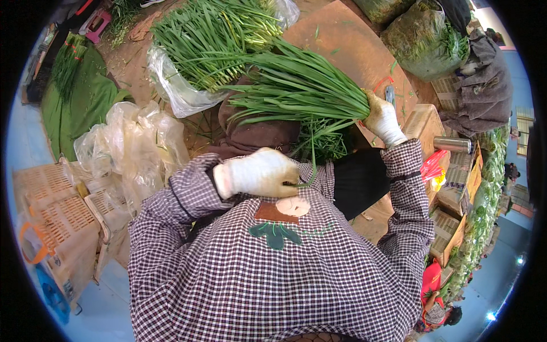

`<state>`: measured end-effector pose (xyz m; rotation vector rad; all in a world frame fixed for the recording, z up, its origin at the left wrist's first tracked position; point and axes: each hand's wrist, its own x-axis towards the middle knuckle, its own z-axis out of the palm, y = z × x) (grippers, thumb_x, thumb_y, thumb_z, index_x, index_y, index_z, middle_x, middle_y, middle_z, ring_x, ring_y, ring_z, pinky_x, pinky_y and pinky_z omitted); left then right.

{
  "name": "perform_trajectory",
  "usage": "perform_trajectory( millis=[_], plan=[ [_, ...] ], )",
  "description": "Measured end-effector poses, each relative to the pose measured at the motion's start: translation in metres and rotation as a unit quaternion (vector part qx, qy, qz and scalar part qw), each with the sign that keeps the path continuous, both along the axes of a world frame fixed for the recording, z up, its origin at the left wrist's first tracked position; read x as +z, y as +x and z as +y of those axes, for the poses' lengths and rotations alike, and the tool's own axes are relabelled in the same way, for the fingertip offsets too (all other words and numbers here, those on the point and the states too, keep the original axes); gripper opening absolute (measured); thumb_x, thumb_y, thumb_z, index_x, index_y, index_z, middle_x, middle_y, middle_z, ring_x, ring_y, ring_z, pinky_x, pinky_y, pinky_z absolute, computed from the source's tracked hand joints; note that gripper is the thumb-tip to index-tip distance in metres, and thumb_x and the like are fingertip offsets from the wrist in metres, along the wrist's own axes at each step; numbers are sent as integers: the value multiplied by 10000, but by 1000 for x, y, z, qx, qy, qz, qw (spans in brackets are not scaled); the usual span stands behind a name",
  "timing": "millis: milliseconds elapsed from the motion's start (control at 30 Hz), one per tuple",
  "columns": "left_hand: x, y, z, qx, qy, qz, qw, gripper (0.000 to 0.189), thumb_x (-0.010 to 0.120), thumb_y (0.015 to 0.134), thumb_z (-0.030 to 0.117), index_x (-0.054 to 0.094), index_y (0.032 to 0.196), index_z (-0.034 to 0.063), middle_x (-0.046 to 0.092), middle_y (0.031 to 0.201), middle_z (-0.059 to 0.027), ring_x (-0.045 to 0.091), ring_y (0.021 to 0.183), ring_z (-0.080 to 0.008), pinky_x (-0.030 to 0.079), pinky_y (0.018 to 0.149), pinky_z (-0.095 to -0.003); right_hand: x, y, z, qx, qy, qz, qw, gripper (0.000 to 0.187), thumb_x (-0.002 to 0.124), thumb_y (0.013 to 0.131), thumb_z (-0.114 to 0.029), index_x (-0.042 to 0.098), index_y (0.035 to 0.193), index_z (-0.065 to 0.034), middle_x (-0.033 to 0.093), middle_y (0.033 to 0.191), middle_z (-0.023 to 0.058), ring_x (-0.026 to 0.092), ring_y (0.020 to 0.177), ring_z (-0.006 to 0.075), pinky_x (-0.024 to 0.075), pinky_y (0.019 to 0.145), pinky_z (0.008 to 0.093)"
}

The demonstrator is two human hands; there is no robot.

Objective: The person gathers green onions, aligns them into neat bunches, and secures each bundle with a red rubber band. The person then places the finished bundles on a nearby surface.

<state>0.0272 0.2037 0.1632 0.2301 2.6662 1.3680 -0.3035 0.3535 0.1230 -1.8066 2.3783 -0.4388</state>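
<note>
My right hand (381, 116), in a soiled white work glove, grips a large bunch of long flat green leaves, likely garlic chives (299, 87), at its stem end; the leaf tips fan out to the left. Close to my chest, my left hand (265, 172), gloved the same way, pinches a single loose green leaf (313, 158) that hangs down from the bunch. Beyond the held bunch, a big pile of chives (205, 38) lies on clear plastic sheeting (171, 92). More green trimmings (327, 139) lie below the bunch, by my lap.
A brown board (337, 34) with leaf scraps and a red band (383, 83) stands ahead right. Crumpled plastic bags (136, 141) and plastic crates (64, 213) are at left, near a tied bunch on green cloth (72, 115). At right are a metal flask (453, 144), more crates and a filled sack (423, 42).
</note>
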Motion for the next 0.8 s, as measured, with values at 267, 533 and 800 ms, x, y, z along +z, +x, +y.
perform_trajectory(
  millis=[267, 533, 800],
  plan=[
    [-35, -7, -51, 374, -138, 59, 915, 265, 673, 900, 219, 699, 1116, 67, 687, 959, -119, 686, 830, -308, 551, 719, -372, 7, 0, -4, 41, -37, 3, 998, 410, 706, 854, -193, 578, 1211, -35, 694, 841, 188, 701, 763, 347, 565, 664, 403],
    [-57, -47, -46, 362, -192, -1, 912, 396, 689, 876, 380, 692, 1109, 59, 681, 938, -117, 669, 855, -327, 535, 754, -413, 11, 3, -7, 25, -34, 1, 999, 421, 727, 838, -191, 591, 1206, -39, 698, 855, 188, 705, 794, 341, 569, 689, 399],
    [-57, -68, -43, 327, -129, 37, 936, 262, 689, 862, 306, 711, 952, 61, 690, 881, -127, 678, 818, -317, 537, 734, -414, 14, 6, -6, 29, -6, 31, 999, 525, 765, 761, -121, 563, 1237, -33, 678, 820, 197, 688, 787, 358, 544, 677, 419]
  ],
)
